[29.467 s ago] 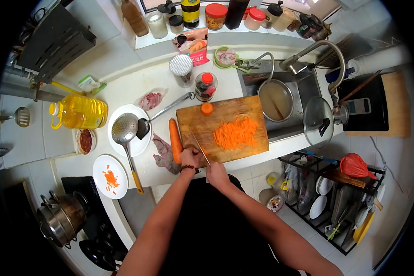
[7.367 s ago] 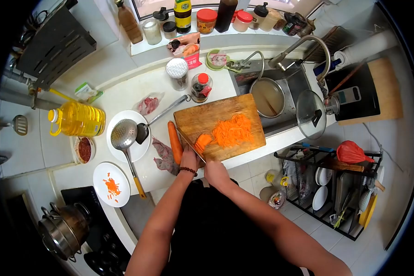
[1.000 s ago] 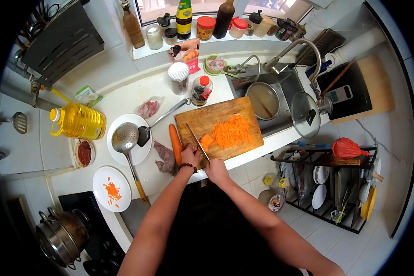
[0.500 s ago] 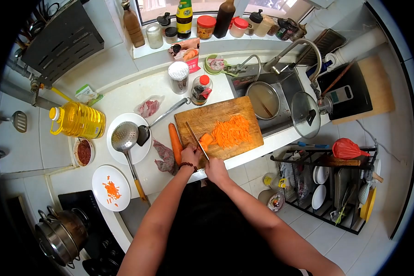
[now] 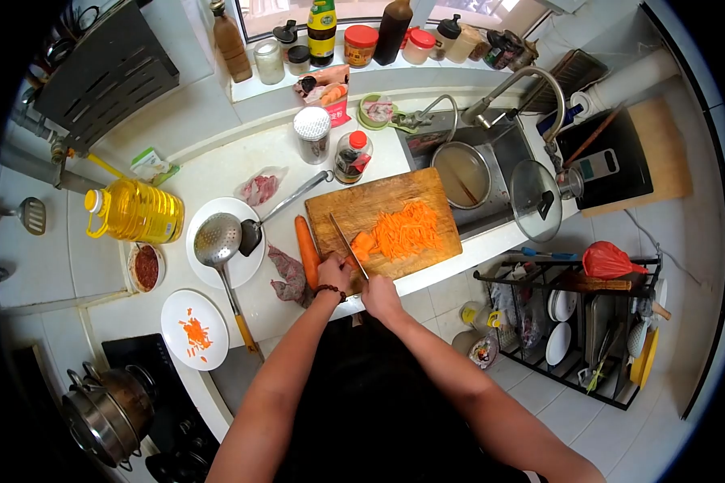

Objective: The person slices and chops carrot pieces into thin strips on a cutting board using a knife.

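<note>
My right hand (image 5: 381, 299) is wrapped round the handle of a kitchen knife (image 5: 347, 244), whose blade points away from me over the wooden cutting board (image 5: 379, 193). Just left of the blade, my left hand (image 5: 334, 273) has its fingers curled on a carrot piece, mostly hidden under them. Right of the blade lie carrot slices (image 5: 363, 245) and a heap of shredded carrot (image 5: 409, 231). A whole carrot (image 5: 306, 251) rests along the board's left edge, and a wrinkled greyish-red cloth-like thing (image 5: 287, 275) sits beside it.
A white plate (image 5: 259, 256) carries a skimmer (image 5: 217, 239) and a dark ladle (image 5: 250, 236). Another plate (image 5: 214, 352) holds carrot bits. An oil jug (image 5: 143, 211) stands at left, a soy-coloured jar (image 5: 352, 158) behind the board. At right is the sink (image 5: 499, 161) with a pot (image 5: 460, 175).
The knife and my right hand have shifted slightly to the right. My left hand stays close beside the blade, almost unmoved.
</note>
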Demonstrator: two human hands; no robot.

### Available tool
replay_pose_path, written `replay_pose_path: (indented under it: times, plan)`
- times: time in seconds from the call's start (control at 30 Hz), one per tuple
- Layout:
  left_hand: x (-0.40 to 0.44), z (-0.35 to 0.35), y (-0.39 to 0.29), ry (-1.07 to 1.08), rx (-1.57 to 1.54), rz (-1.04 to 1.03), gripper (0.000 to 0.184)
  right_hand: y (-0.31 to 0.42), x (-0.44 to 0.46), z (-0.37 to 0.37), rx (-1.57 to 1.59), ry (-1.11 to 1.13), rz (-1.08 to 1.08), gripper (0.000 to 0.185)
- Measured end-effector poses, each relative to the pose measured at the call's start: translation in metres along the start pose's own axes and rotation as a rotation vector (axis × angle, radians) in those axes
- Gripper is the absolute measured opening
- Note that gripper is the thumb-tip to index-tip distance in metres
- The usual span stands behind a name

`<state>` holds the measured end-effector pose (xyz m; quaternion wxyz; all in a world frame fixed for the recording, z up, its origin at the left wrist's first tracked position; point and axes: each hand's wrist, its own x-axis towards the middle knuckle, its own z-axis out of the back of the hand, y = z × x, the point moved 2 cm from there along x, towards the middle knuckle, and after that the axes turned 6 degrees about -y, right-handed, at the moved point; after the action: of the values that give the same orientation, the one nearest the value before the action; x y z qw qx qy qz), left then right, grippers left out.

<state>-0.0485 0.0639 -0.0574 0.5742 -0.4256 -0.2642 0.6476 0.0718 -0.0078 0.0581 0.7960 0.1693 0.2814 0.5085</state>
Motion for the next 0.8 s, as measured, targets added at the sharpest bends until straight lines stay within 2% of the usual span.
replay_pose_path:
  times: [0.13,0.2,0.33,0.4,0.57,0.63,0.7,0.73,0.8]
  plan:
    - [-0.008,0.016,-0.022,0.047,0.013,-0.048,0.018,-0.006,-0.005,-0.001,0.047,-0.014,-0.023,0.024]
    - [-0.01,0.017,-0.027,0.058,0.041,-0.148,0.023,-0.007,-0.004,-0.002,0.056,-0.014,-0.026,0.025]
    - [-0.009,0.016,-0.029,0.071,0.121,-0.169,0.027,-0.008,0.0,-0.002,0.049,0.013,-0.056,0.025]
    - [-0.007,0.017,-0.03,0.014,0.224,-0.277,0.027,-0.007,0.001,-0.001,0.029,0.033,-0.062,0.023]
    - [-0.014,0.035,-0.058,0.119,0.262,-0.232,0.031,-0.013,-0.002,-0.006,0.02,0.064,-0.057,0.019]
    - [-0.015,0.035,-0.062,0.123,0.296,-0.26,0.033,-0.012,-0.004,-0.003,0.078,-0.008,0.039,0.018]
    - [-0.014,0.03,-0.055,0.187,0.318,-0.206,0.038,0.0,-0.009,0.022,0.118,-0.011,0.008,0.019]
    - [-0.012,0.025,-0.047,0.19,0.318,-0.21,0.038,0.005,-0.013,0.036,0.157,-0.011,-0.021,0.021]
    - [-0.004,0.019,-0.033,0.052,0.359,-0.22,0.042,0.001,-0.019,0.057,0.175,-0.044,-0.035,0.02]
